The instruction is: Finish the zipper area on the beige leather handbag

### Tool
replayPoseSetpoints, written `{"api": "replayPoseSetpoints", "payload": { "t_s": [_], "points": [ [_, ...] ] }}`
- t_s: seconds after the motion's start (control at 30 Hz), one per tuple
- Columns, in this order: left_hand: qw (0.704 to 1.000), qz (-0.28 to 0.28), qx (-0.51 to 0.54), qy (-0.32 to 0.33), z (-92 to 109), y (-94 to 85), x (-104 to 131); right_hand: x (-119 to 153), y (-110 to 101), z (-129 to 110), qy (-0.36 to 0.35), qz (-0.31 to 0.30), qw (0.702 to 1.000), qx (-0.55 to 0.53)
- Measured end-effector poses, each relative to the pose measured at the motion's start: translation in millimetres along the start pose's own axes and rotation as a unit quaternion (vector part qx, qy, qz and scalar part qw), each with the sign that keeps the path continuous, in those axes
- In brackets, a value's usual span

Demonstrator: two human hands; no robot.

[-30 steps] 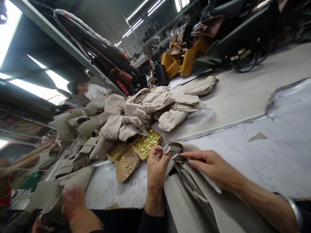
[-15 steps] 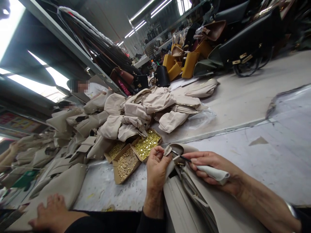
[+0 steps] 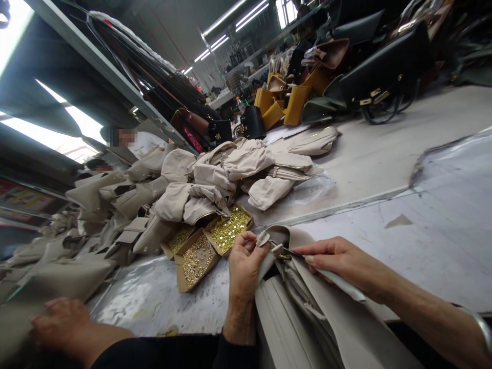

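Pinches a pale tab (image 3: pixel 263 239) in left grip (image 3: pixel 246 261), closed thumb against fingers, just above the bag (image 3: pixel 346 323). Holds a slim tool (image 3: pixel 350 289) in right grip (image 3: pixel 313 253), fingers drawn together on it, with dark shaft ahead of them and pale handle running back underneath. Aims it toward the bag's upper edge; cannot tell tip touching or apart. Keeps to the lower middle with the bag, at near edge of table (image 3: pixel 365 230), between the forearms, tilted, with dark gaps between its panels. Wears a silvery band (image 3: pixel 478 329) at right wrist. Left of left grip: three small boxes (image 3: pixel 180 277) set close together, with coppery bits (image 3: pixel 198 259) in the nearest, yellow-gold bits (image 3: pixel 230 230) in the right one. Beyond these: a heap of pouches (image 3: pixel 249 164), creased, pale, with clear plastic (image 3: pixel 317 187) beside. Farther left: piled beige bags (image 3: pixel 92 192). At lower left: co-worker's hand (image 3: pixel 63 325), blurred, on or just beside a beige panel (image 3: pixel 73 277). Right of the bag: a scrap (image 3: pixel 398 221), flat on table. Farther back: yellow bags (image 3: pixel 298 105), a black bag (image 3: pixel 384 64), a bottle (image 3: pixel 240 105) with orange cap.
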State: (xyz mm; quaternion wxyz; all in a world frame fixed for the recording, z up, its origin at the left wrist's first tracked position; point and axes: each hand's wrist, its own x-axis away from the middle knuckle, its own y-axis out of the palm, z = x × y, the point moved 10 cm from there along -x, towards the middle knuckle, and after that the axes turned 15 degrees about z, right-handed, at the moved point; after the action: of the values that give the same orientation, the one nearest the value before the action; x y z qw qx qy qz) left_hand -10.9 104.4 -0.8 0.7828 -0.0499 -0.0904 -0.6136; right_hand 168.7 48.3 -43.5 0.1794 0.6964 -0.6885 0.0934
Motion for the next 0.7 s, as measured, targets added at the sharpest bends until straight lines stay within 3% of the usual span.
{"api": "replayPoseSetpoints", "payload": {
  "t_s": [0.1,0.17,0.23,0.3,0.37,0.43,0.7],
  "points": [
    [1.000,-0.004,-0.015,0.014,3.5,1.2,1.8,3.9,-2.0,-16.9,-0.080,-0.010,0.995,0.052],
    [1.000,0.000,-0.020,0.023,6.1,1.0,2.8,11.6,-1.5,-33.6,-0.185,0.003,0.975,0.126],
    [1.000,0.002,-0.017,0.026,7.3,0.6,3.7,25.6,2.9,-49.0,-0.319,0.035,0.918,0.232],
    [1.000,0.002,-0.011,0.023,6.3,-0.2,4.4,43.2,11.3,-57.4,-0.440,0.081,0.831,0.330],
    [1.000,0.002,-0.006,0.014,3.4,-1.4,4.9,56.9,20.7,-58.0,-0.516,0.118,0.751,0.394],
    [1.000,0.004,0.002,0.007,0.6,-3.2,5.2,62.4,28.5,-55.5,-0.542,0.132,0.710,0.430],
    [0.999,0.041,0.011,0.008,-1.2,-9.8,7.1,74.5,38.2,-59.8,-0.564,0.178,0.661,0.461]
  ]
}}
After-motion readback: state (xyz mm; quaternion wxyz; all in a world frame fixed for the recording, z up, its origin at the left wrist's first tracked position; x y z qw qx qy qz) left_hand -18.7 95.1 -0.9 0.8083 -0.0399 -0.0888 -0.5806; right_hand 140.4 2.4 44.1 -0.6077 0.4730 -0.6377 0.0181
